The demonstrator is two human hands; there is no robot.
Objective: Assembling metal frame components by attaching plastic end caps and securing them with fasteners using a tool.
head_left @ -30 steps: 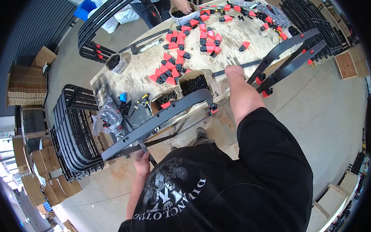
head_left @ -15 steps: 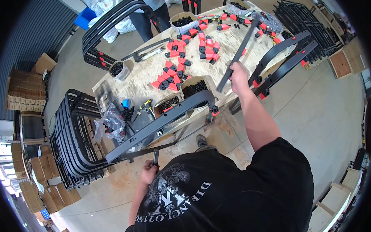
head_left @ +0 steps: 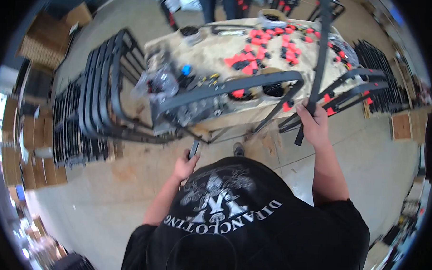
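Note:
My right hand (head_left: 314, 123) is closed round the lower part of a long, flat black metal bar (head_left: 320, 57). The bar runs up past the table's right part to the top of the picture. My left hand (head_left: 185, 165), low in front of the table, grips a short grey metal piece (head_left: 194, 147); its lower end is hidden in the fist, and its kind is unclear. Between the hands, a bent black tube frame (head_left: 232, 86) leans along the near edge of the wooden table (head_left: 212, 51). Red-and-black plastic pieces (head_left: 251, 60) lie in a blurred cluster on the tabletop.
Several bent black frames (head_left: 101, 83) stand stacked at the left, and more curved frames (head_left: 355, 87) at the table's right end. Sacks of small black parts (head_left: 191, 35) and a clear plastic bag (head_left: 161, 83) sit on the table. Across it stands another person (head_left: 220, 6).
My view has swung, so the table sits higher. The bar in my right hand has turned from slanting over the table to nearly upright in the picture. My left hand has come forward from my body.

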